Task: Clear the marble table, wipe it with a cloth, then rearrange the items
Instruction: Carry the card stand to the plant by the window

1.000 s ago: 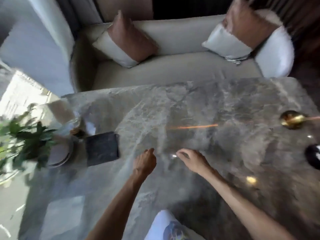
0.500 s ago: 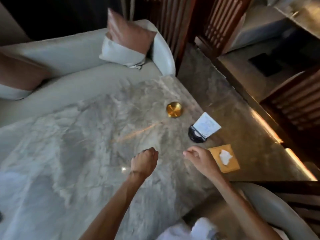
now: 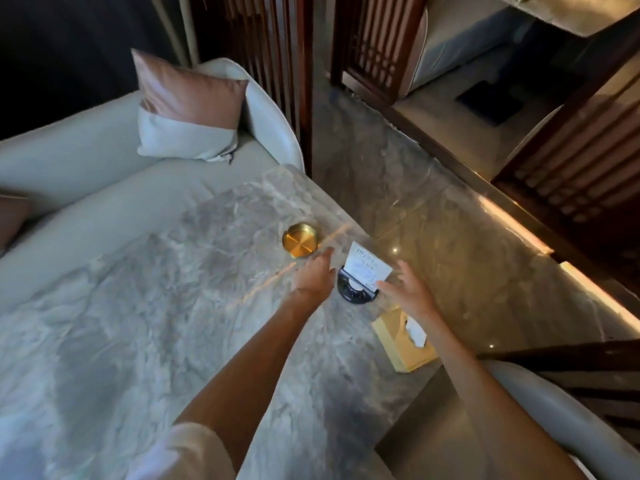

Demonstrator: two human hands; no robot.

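The grey marble table fills the lower left of the head view. Near its right edge stand a round gold dish, a black round stand holding a white card, and a yellow tissue box. My left hand is open just left of the black stand, its fingers reaching toward the gold dish. My right hand is open on the stand's right side, above the tissue box, with fingers close to the card. Neither hand holds anything.
A pale sofa with a pink and white cushion runs along the table's far side. Dark wooden slatted screens stand behind. A glossy stone floor lies right of the table, and a curved pale chair sits at lower right.
The view swung right across the table toward its right edge. Both hands reached forward and now flank the black card stand; the left fist has opened.
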